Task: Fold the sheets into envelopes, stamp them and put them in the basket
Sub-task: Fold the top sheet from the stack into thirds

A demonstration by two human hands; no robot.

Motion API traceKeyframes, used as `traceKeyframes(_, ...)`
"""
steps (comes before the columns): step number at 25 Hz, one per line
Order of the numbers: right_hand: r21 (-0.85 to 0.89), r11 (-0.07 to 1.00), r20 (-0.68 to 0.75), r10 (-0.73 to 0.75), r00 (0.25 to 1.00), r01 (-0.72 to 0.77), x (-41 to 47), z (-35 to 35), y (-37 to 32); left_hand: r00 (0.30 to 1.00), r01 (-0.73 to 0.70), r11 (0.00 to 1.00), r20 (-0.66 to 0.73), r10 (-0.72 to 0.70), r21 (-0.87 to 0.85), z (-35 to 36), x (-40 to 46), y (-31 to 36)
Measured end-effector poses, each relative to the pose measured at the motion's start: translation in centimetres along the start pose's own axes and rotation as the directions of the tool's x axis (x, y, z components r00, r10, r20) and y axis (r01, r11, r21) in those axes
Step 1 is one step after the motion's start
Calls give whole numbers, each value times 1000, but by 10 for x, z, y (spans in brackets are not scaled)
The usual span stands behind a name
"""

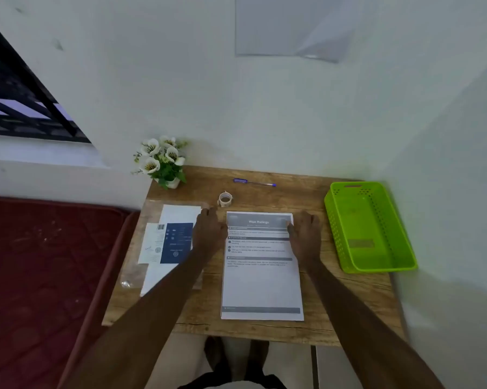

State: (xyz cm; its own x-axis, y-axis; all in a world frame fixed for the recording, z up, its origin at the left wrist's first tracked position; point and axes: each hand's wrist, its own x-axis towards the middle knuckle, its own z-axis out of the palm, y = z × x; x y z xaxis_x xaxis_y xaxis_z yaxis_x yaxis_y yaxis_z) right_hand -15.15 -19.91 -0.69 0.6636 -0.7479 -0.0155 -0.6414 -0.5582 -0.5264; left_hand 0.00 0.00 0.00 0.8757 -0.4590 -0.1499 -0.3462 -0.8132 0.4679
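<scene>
Nearest us, our 2 forearms reach out over the front edge of the wooden table, and between them a printed sheet lies flat, its heading at the far end. Our left hand sits at the sheet's upper left edge with the thumb touching the paper, and our right hand sits at the upper right edge, thumb on the paper too; the fingers of both curl downward, but we cannot tell whether they pinch the sheet or merely rest against it. To the left, partly under our left forearm, a white sheet in a clear plastic sleeve carries a dark blue card and a small white label. At the table's right side stands the green basket, well apart from the sheet. Beyond our hands we see a small roll of tape, then a blue pen, and at the far left corner a pot of white flowers against the wall.
</scene>
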Motion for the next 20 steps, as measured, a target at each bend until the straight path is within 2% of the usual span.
traceKeyframes(7,132,982,132,116,984,-133,1,1,-1,996,84,992,45,-81,-89,4,-2,5)
traceKeyframes(14,160,982,191,67,979,-99,7,1,-2,991,55,972,132,-25,-229,1,3,7)
traceKeyframes(20,182,979,201,59,978,-97,8,-1,-2,997,35,959,75,-15,-280,4,-2,3)
